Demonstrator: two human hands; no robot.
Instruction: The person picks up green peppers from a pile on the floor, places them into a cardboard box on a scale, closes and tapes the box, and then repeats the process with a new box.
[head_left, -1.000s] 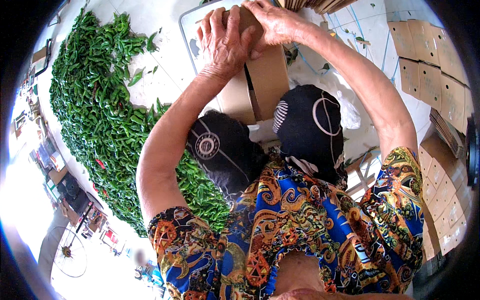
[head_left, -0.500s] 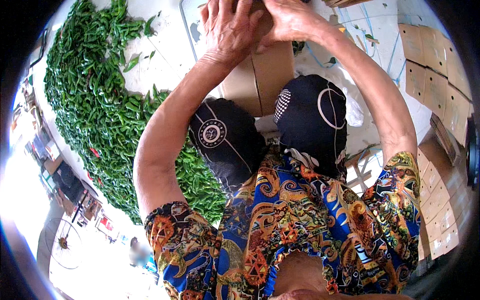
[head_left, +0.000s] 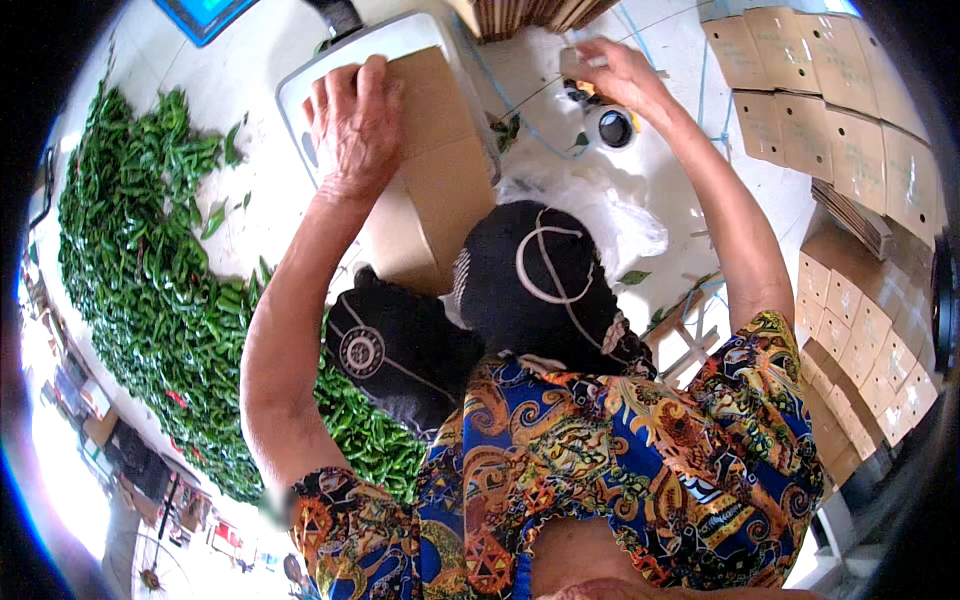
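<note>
Watching remotely, I see the left hand (head_left: 355, 125) palm-down, fingers slightly apart, on a cardboard box (head_left: 440, 195) just left of upper centre. Right of upper centre, the right hand (head_left: 618, 75) curls at an apparent tape dispenser (head_left: 615, 127); I can't tell whether it grips. Green chili peppers (head_left: 150, 310) heap at left.

Hiding part of carton (head_left: 432, 170) beneath left hand (head_left: 355, 128). Cropping blue-edged panel (head_left: 205, 14) at the far left. Leaving contact between right hand (head_left: 622, 78) and tape dispenser (head_left: 614, 128) unclear.
</note>
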